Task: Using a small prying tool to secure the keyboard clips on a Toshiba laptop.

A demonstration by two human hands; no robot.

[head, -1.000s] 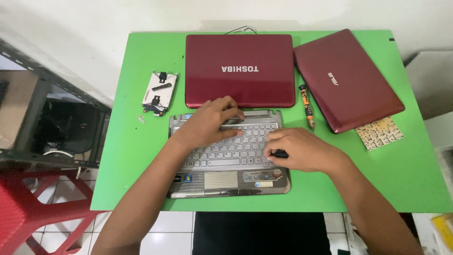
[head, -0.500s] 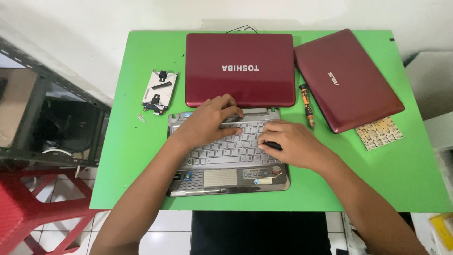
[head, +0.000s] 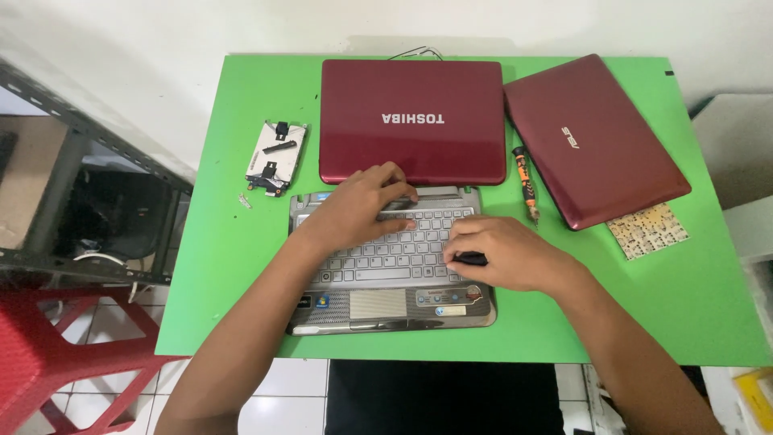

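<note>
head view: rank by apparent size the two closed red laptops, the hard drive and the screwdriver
1. The two closed red laptops, middle and right, look about alike; the right one lies angled, so I won't rank them.
2. Hard drive.
3. Screwdriver, long but thin.

Your left hand (head: 358,205) rests flat on the upper rows of the silver keyboard base (head: 390,262). Your right hand (head: 503,254) grips a small black object (head: 471,258) against the keys at the right edge. The red laptop lid (head: 411,121) lies above on the green tabletop (head: 233,266), with an orange-handled screwdriver (head: 526,184) beside a second red laptop (head: 592,137).
</note>
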